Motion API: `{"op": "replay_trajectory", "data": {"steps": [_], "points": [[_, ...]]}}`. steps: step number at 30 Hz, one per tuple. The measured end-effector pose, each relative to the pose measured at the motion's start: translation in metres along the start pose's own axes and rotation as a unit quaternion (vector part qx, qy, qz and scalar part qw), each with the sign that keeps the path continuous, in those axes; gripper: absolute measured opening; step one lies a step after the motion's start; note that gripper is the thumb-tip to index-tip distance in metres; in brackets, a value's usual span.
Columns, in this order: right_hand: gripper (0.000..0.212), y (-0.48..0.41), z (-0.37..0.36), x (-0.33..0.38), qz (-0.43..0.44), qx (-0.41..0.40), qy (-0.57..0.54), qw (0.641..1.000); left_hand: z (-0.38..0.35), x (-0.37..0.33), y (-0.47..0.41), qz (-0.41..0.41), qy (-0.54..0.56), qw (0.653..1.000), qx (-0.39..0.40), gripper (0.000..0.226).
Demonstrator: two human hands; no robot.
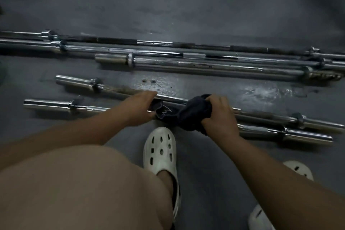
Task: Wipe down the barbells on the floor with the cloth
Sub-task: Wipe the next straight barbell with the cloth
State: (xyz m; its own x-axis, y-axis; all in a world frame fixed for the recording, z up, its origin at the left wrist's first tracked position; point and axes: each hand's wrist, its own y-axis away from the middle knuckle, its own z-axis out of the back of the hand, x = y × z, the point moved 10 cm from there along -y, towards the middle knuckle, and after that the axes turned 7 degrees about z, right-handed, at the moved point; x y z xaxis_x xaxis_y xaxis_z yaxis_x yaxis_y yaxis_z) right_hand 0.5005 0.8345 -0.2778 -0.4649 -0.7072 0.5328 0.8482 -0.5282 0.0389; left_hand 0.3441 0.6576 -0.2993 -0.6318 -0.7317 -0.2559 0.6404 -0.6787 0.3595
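At nearest barbell (pixel 48 104), left hand (pixel 138 106), right hand (pixel 220 115) grip cloth (pixel 192 112) (dark)

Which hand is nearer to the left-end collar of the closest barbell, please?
Left. The left hand sits just right of the collar; the right hand, gripping the cloth, is farther right.

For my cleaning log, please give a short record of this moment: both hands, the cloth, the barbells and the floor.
left hand: grips one end of the dark cloth
right hand: grips the bunched other end
cloth position: over the middle of the nearest barbell and second barbell; which one it wraps is unclear
far barbells: lie side by side, untouched
floor: dark, with a shiny patch
footwear: white clog
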Motion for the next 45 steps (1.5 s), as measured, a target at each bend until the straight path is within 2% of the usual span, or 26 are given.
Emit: {"op": "replay_trajectory", "data": {"steps": [2,5,10,12,14,16,20,22,24,27,29,30,33,35,36,38,41,43,45], "points": [[0.042,-0.016,-0.012,-0.011,-0.007,0.009,-0.011,1.000,-0.011,-0.001,-0.023,0.000,0.002,1.000,0.008,0.053],[0.049,-0.045,-0.031,-0.025,-0.010,0.027,-0.026,0.999,-0.026,0.003,-0.061,0.018,-0.012,0.999,0.034,0.052],[0.059,-0.090,-0.055,-0.038,-0.039,-0.003,-0.064,0.997,-0.058,0.020,-0.112,0.028,-0.071,0.992,0.103,0.077],[0.069,-0.100,-0.086,-0.026,-0.015,0.053,-0.074,0.996,-0.074,0.023,-0.125,0.022,-0.109,0.985,0.135,0.088],[0.080,-0.096,-0.133,-0.004,0.040,0.167,-0.042,0.984,-0.092,0.017,-0.127,0.020,-0.134,0.979,0.152,0.093],[0.086,-0.092,-0.159,0.002,0.067,0.209,0.004,0.976,-0.101,0.012,-0.126,0.028,-0.115,0.983,0.142,0.093],[0.075,-0.097,-0.145,-0.019,0.131,0.159,0.030,0.978,-0.103,0.015,-0.122,0.032,-0.102,0.988,0.108,0.101],[0.071,-0.096,-0.125,-0.051,0.149,0.126,0.045,0.980,-0.104,0.016,-0.122,0.037,-0.114,0.988,0.095,0.105],[0.075,-0.087,-0.100,-0.092,0.142,0.088,0.058,0.984,-0.105,0.017,-0.127,0.026,-0.119,0.989,0.085,0.104],[0.077,-0.079,-0.065,-0.145,0.040,0.019,0.048,0.998,-0.105,0.021,-0.144,0.008,-0.113,0.990,0.083,0.097],[0.069,-0.088,-0.062,-0.145,-0.044,-0.019,0.033,0.998,-0.103,0.026,-0.163,0.026,-0.116,0.989,0.088,0.095],[0.066,-0.096,-0.067,-0.132,-0.053,-0.028,0.023,0.998,-0.099,0.027,-0.172,0.039,-0.119,0.989,0.084,0.094],[0.061,-0.118,-0.098,-0.073,0.055,0.037,-0.001,0.998,-0.091,-0.002,-0.182,0.025,-0.145,0.988,0.036,0.086],[0.060,-0.124,-0.101,-0.071,0.107,0.076,0.016,0.991,-0.099,-0.034,-0.172,-0.021,-0.131,0.991,-0.003,0.085],[0.059,-0.126,-0.093,-0.085,0.103,0.073,0.031,0.992,-0.105,-0.044,-0.166,-0.029,-0.126,0.991,-0.013,0.088],[0.065,-0.121,-0.069,-0.125,0.059,0.045,0.059,0.995,-0.111,-0.047,-0.164,-0.026,-0.127,0.991,-0.018,0.095],[0.074,-0.106,-0.040,-0.182,-0.029,-0.009,0.078,0.996,-0.109,-0.039,-0.181,-0.016,-0.133,0.991,-0.010,0.092],[0.070,-0.107,-0.039,-0.189,-0.090,-0.051,0.066,0.992,-0.107,-0.040,-0.190,-0.010,-0.138,0.990,-0.001,0.090],[0.065,-0.119,-0.055,-0.168,-0.094,-0.064,0.040,0.993,-0.105,-0.042,-0.198,-0.008,-0.140,0.990,0.011,0.086]]}}
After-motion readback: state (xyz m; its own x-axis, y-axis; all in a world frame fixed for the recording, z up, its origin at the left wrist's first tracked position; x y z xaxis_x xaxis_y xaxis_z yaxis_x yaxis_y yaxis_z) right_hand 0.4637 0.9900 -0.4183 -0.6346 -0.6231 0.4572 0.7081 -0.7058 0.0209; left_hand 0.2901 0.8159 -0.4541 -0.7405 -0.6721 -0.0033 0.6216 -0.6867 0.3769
